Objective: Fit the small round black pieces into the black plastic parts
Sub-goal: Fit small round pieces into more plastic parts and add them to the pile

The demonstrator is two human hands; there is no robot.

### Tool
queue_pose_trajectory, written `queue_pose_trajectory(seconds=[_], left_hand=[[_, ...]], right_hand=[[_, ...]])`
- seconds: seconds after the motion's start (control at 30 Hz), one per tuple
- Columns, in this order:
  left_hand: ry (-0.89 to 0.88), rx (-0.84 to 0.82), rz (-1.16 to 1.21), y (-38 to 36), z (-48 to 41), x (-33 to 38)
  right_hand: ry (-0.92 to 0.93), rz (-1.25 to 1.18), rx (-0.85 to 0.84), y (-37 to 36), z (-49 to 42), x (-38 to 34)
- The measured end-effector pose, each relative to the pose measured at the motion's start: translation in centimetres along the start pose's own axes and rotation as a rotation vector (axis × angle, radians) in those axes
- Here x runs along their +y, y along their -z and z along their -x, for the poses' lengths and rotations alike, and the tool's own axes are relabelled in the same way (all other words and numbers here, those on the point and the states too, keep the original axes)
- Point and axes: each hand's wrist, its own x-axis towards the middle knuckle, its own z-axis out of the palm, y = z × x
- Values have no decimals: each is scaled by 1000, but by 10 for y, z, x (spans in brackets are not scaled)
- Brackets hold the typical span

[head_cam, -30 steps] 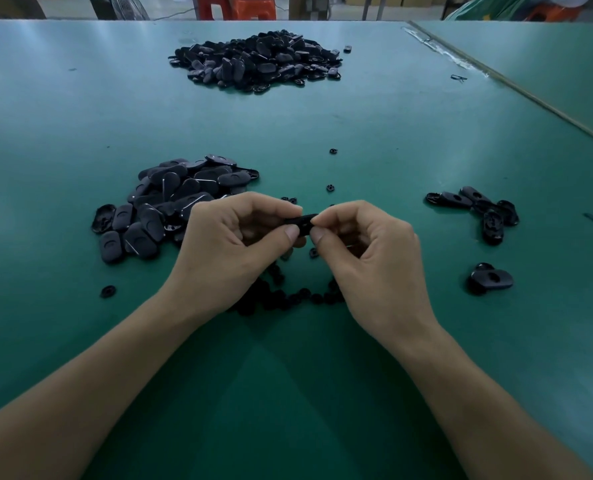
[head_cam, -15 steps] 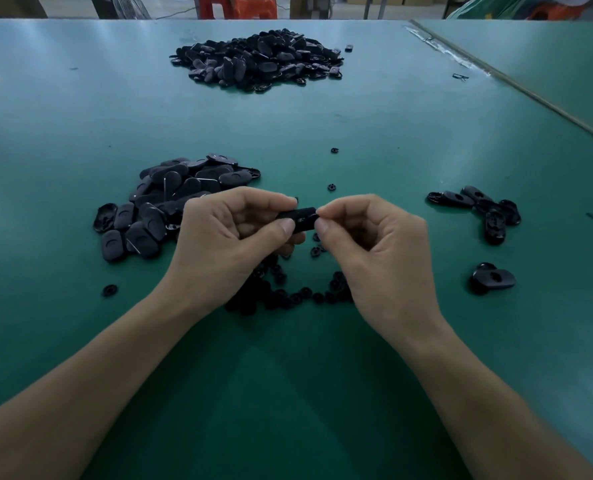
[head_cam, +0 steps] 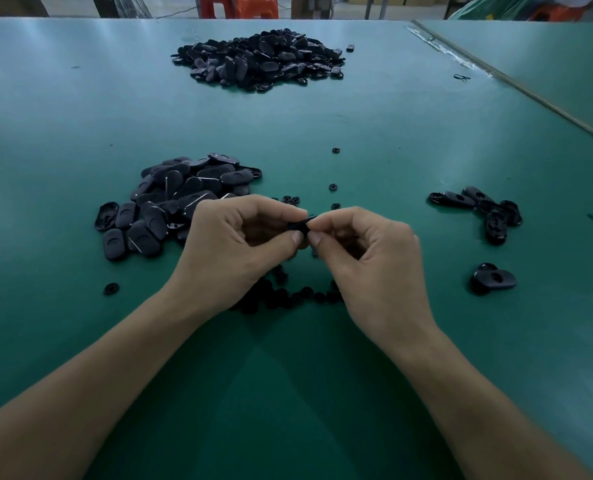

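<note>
My left hand (head_cam: 232,247) and my right hand (head_cam: 374,258) meet above the middle of the green table, fingertips pinching one black plastic part (head_cam: 300,225) between them; most of it is hidden by the fingers. Whether a small round piece is in my right fingers I cannot tell. A heap of oval black plastic parts (head_cam: 170,202) lies just left of my left hand. Several small round black pieces (head_cam: 288,297) lie on the table under and behind my hands. A small group of black parts (head_cam: 478,209) lies to the right, with a separate pair (head_cam: 494,278) nearer me.
A larger heap of black parts (head_cam: 260,60) sits far back on the green table (head_cam: 80,116). Single round pieces (head_cam: 333,187) are scattered beyond my hands, and one (head_cam: 111,288) lies at the left. A seam strip (head_cam: 516,84) crosses the right side.
Both hands stay together on the part. The fingertips have shifted slightly, closing more tightly over it, so less of the part shows than before.
</note>
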Motion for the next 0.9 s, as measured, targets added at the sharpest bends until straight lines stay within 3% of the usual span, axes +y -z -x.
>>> queue_pose_trajectory(seconds=[0.23,0.9], left_hand=[[-16,29,5,0,-2,0],[99,2,80,2,-2,0]], right_hand=[[134,99,21,-4,4,-2],[-83,-43,-113,11,-6,4]])
